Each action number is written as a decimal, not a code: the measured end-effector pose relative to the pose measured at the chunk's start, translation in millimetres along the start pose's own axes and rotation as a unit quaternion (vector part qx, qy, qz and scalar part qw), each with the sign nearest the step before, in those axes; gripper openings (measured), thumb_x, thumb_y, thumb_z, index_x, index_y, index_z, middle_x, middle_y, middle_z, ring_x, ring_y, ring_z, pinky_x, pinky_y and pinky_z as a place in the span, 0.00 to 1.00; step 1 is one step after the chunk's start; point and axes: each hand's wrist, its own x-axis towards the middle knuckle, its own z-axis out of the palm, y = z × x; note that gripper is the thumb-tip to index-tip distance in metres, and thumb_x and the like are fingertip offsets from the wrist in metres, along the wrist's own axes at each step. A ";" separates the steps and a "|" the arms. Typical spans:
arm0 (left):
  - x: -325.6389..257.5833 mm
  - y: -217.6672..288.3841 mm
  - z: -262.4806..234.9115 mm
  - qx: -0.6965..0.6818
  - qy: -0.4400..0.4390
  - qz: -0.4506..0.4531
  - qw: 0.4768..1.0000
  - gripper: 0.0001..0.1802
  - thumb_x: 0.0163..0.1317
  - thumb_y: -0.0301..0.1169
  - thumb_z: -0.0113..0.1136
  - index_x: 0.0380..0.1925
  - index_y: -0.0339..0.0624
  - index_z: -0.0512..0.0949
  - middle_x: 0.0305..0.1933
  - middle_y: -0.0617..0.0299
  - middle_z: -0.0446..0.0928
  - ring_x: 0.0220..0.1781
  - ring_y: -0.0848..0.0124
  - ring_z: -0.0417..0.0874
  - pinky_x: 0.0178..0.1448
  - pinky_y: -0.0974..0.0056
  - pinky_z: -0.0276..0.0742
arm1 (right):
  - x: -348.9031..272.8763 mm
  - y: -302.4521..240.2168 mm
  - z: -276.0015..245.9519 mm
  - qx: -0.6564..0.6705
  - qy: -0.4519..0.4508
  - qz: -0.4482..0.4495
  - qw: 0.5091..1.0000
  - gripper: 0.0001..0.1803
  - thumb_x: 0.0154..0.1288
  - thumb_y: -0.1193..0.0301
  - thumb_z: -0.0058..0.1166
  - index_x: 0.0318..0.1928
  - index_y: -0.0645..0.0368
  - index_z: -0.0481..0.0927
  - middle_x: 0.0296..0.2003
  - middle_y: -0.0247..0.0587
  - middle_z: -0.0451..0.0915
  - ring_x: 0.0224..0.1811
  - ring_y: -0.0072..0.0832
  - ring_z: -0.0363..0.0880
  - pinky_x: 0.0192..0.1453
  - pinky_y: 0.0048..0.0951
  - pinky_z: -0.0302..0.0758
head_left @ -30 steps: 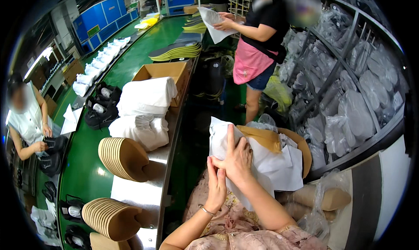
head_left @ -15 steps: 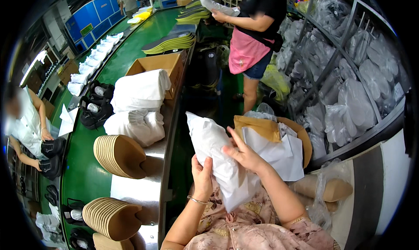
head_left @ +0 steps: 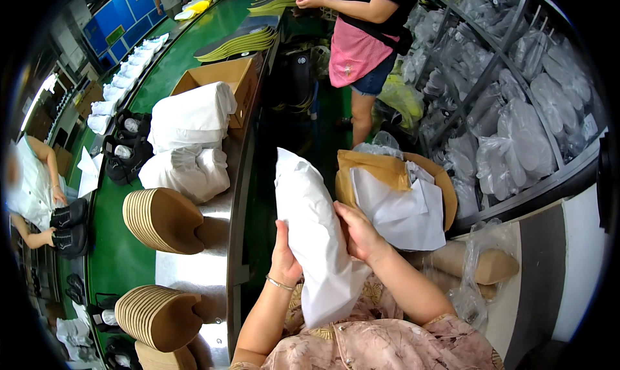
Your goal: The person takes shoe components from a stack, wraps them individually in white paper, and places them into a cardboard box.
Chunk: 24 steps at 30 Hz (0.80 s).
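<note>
White paper bundle (head_left: 313,231) held up in front of the lap, clear of the bench (head_left: 106,224), off to the right of its metal right edge; narrow end points up and away, looser paper end hangs down toward the patterned clothing. Left hand (head_left: 285,257) on its left side, thumb upright along the paper, other fingers hidden behind, so cannot tell how they lie. Right hand (head_left: 359,234) against its right side, fingers close together, tips partly out of sight; bundle clamped between both hands. Thin bracelet (head_left: 279,283) on left wrist. Along the bench's right edge, near end to far: two stacks of nested brown boards (head_left: 161,221), two plump white packages (head_left: 187,144), open carton (head_left: 243,89), layered dark and yellow-green soles (head_left: 242,43). Pair of black shoes (head_left: 129,153) toward the left edge; row of small white items (head_left: 123,79) runs up that edge. Person in a light top (head_left: 39,182) beyond the left edge, hands at black shoes. Right of the bundle, white sheets (head_left: 400,211) with brown paper (head_left: 374,169); past these, metal rack (head_left: 500,66) filled with clear bags; person in pink apron (head_left: 365,53) stands farther up by the right edge
</note>
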 end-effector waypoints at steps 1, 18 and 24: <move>1.6 -1.9 2.3 -0.035 0.015 -0.002 0.999 0.45 0.55 0.62 0.51 0.63 0.42 0.58 0.63 0.54 0.64 0.63 0.57 0.67 0.67 0.51 0.61 | -0.1 -0.1 3.4 0.014 0.013 0.000 1.000 0.15 0.71 0.65 0.40 0.47 0.61 0.73 0.45 0.36 0.76 0.46 0.23 0.73 0.53 0.25 0.70; 5.0 -3.2 18.4 0.126 0.034 -0.014 0.991 0.45 0.58 0.63 0.46 0.63 0.37 0.56 0.63 0.52 0.64 0.63 0.58 0.67 0.67 0.53 0.60 | 12.0 -4.0 -4.4 -0.222 0.122 -0.181 0.950 0.12 0.70 0.69 0.39 0.43 0.62 0.73 0.34 0.30 0.75 0.36 0.15 0.69 0.42 0.17 0.67; -2.0 -5.7 7.8 0.022 -0.111 0.023 0.993 0.49 0.54 0.64 0.51 0.64 0.37 0.54 0.63 0.51 0.64 0.63 0.56 0.66 0.66 0.51 0.61 | 9.3 -6.4 5.7 -0.179 0.058 -0.126 0.974 0.12 0.70 0.68 0.40 0.45 0.61 0.73 0.37 0.30 0.75 0.39 0.15 0.70 0.45 0.16 0.68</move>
